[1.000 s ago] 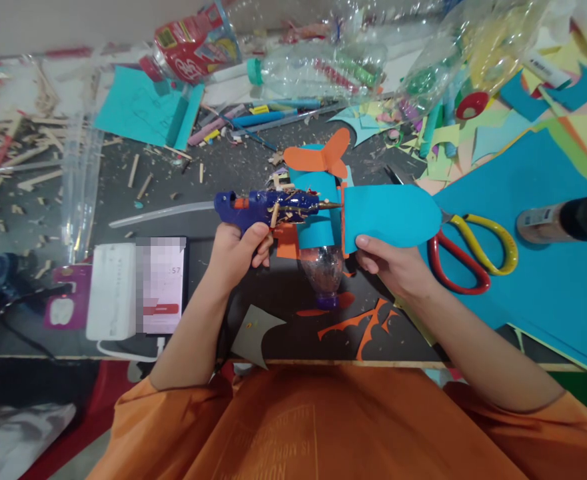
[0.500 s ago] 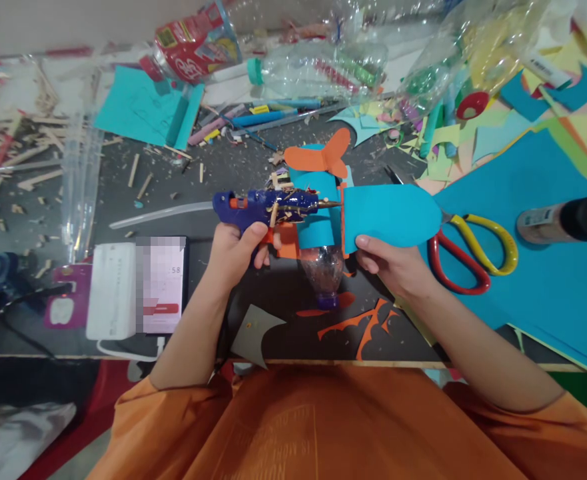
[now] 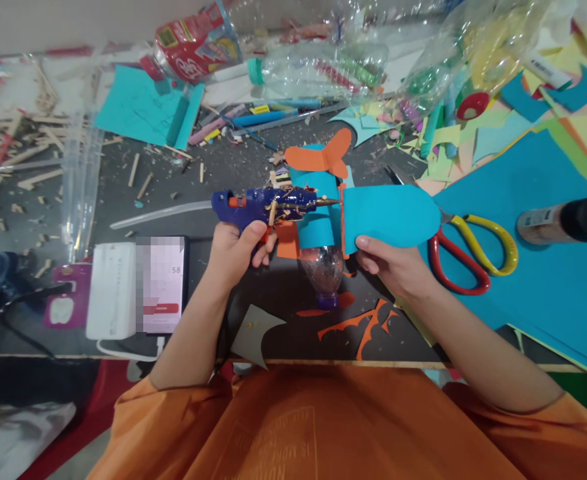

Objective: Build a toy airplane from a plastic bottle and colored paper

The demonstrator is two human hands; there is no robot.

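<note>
My left hand (image 3: 239, 250) is closed round the handle of a dark blue hot glue gun (image 3: 278, 202), which has a clear glue stick (image 3: 160, 215) trailing out of its back. Wood splinters cling to its barrel. The nozzle points right, at the orange folded edge of a rounded blue paper piece (image 3: 390, 215). Pinching that piece by its lower left corner is my right hand (image 3: 390, 261). Behind the nozzle lies a plastic bottle (image 3: 322, 263) wrapped in blue paper, purple cap towards me, with an orange paper tail shape (image 3: 323, 155) at its far end.
Scissors (image 3: 468, 253) with red and yellow handles lie right, on blue sheets (image 3: 538, 293) beside a black-capped bottle (image 3: 568, 220). A phone (image 3: 166, 287) and white power bank (image 3: 112, 290) sit left. Orange scraps (image 3: 360, 327) lie near the front edge; plastic bottles (image 3: 318, 67) line the back.
The glue gun has shifted very slightly left along the orange edge. My right hand and the blue paper piece look almost unmoved.
</note>
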